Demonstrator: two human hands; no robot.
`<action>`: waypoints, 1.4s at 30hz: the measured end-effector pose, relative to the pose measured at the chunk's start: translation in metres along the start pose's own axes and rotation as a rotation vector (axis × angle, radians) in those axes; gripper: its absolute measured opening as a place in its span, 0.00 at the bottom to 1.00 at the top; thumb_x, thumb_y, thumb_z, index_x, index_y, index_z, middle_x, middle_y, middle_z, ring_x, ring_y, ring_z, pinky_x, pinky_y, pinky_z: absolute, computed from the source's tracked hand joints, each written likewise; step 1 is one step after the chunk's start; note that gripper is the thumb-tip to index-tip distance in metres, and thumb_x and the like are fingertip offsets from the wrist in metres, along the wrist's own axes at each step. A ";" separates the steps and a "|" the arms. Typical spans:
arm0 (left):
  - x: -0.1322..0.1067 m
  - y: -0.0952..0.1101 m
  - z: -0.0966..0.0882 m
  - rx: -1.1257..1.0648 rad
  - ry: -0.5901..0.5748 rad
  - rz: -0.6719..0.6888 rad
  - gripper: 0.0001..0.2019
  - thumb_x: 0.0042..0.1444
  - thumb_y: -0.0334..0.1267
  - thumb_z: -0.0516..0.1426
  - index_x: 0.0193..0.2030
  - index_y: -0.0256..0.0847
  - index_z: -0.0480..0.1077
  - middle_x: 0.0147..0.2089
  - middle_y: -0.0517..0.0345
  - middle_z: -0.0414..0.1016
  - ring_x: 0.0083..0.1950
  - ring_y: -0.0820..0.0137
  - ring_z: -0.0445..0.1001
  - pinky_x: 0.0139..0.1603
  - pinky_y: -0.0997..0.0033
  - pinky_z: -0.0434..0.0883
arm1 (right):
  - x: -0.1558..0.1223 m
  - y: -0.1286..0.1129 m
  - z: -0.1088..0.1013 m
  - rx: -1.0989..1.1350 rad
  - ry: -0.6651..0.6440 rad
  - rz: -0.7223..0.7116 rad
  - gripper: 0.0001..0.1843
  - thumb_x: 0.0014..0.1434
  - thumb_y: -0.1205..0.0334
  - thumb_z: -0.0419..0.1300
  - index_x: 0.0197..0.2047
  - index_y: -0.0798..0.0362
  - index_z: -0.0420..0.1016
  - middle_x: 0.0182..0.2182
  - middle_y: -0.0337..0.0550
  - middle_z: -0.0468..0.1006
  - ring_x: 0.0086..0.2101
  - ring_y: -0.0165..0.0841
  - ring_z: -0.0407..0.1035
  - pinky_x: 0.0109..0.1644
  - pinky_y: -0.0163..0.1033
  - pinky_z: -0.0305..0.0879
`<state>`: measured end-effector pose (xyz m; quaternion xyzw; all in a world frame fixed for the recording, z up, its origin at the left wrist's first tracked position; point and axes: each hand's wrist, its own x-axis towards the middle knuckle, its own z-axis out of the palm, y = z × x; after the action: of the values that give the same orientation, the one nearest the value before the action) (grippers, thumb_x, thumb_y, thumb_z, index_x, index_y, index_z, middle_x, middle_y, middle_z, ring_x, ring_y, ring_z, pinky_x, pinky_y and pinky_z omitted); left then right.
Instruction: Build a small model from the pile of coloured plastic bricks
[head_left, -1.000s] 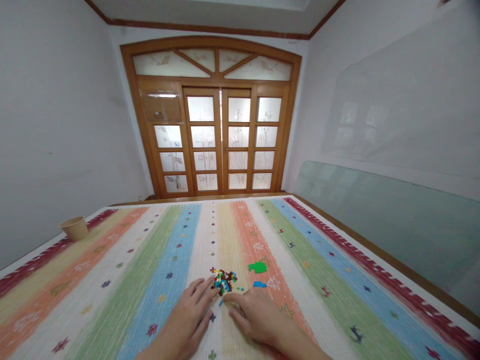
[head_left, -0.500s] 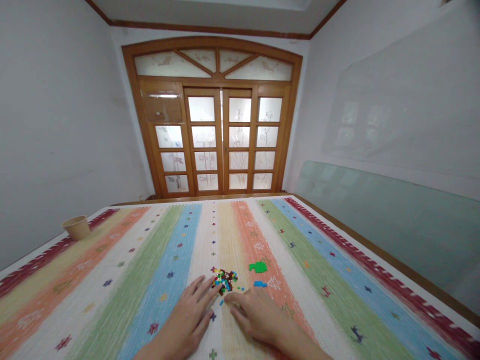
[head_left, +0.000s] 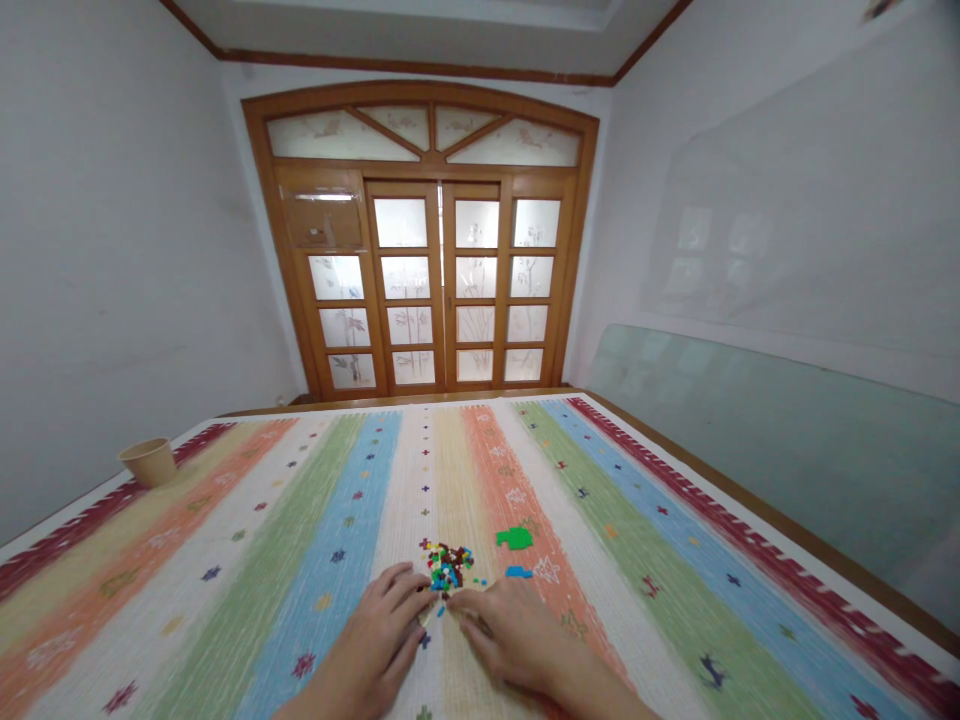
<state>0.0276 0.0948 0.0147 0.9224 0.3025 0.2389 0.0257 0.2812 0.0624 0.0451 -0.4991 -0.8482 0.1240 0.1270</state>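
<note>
A small pile of tiny building bricks (head_left: 452, 562), mostly brown with green, blue, yellow, red and white, lies on the striped tablecloth (head_left: 292, 540). My left hand (head_left: 386, 625) rests left of it, fingers spread and the index tip at the near edge of the pile. From the right, my right hand (head_left: 510, 625) reaches in with its index finger stretched toward the same edge and the thumb apart below. Between the two index tips are small dark bricks. A loose blue brick (head_left: 441, 611) lies just below. No held brick shows in either hand.
Right of the pile lie a flat green brick piece (head_left: 515, 538) and a smaller blue brick piece (head_left: 519, 572). At the far left edge of the table stands a tan cup (head_left: 148, 463). A pale green glass panel (head_left: 750, 430) leans beyond the right edge.
My left hand has drawn back slightly toward me, uncovering more of the pile's near edge. Small dark bricks now show between the index tips. The right hand is nearly still.
</note>
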 end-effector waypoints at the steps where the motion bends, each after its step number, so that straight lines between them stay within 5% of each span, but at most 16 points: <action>1: 0.000 0.000 0.000 -0.008 0.005 0.002 0.29 0.67 0.28 0.55 0.73 0.52 0.63 0.66 0.53 0.75 0.69 0.56 0.69 0.68 0.48 0.73 | 0.000 0.000 -0.001 -0.004 0.001 0.001 0.15 0.70 0.60 0.53 0.50 0.47 0.80 0.40 0.45 0.87 0.38 0.38 0.79 0.40 0.35 0.60; 42: 0.000 0.008 -0.003 -0.067 0.011 0.092 0.31 0.65 0.19 0.50 0.68 0.51 0.69 0.64 0.52 0.75 0.70 0.57 0.65 0.67 0.46 0.75 | -0.002 -0.002 -0.005 0.047 -0.010 -0.003 0.17 0.70 0.60 0.52 0.55 0.46 0.79 0.42 0.45 0.87 0.39 0.36 0.80 0.42 0.35 0.62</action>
<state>0.0310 0.0883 0.0190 0.9326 0.2517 0.2548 0.0440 0.2821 0.0598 0.0501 -0.4941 -0.8464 0.1461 0.1346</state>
